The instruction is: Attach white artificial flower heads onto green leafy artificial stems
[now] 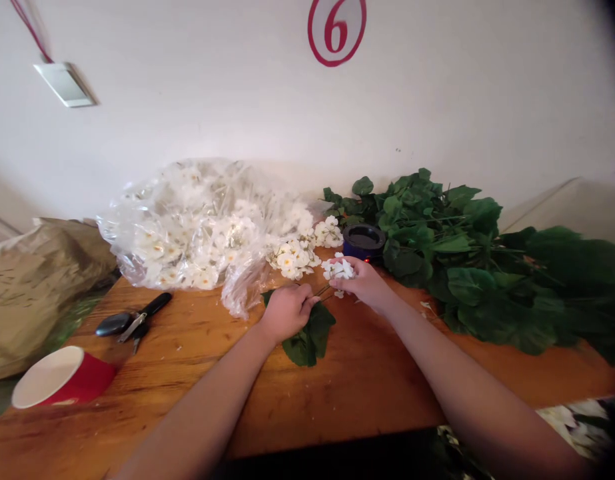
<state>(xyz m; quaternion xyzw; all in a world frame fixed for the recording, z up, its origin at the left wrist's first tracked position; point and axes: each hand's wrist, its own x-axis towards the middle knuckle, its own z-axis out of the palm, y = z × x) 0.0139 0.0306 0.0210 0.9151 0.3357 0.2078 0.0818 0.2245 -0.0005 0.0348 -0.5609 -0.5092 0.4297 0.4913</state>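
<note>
My left hand (289, 311) is closed round the thin stem of a green artificial leaf spray (310, 337), whose leaves hang below the fingers over the table. Just to the right, my right hand (363, 283) pinches a small cluster of white artificial flowers (338, 269). Thin stems run between the two hands; where they join is too small to make out. Behind the right hand stands a round dark blue pot (363, 240) with a dark hollow top and a small red light on its front. Loose white flowers (293, 257) lie behind the left hand.
A clear plastic bag (197, 227) full of white flowers fills the back left. Green leaves (452, 247) are heaped at the right. Keys (134, 327) and a red paper cup (82, 380) are on the wooden table (187, 380). A brown sack (42, 287) stands at the left edge.
</note>
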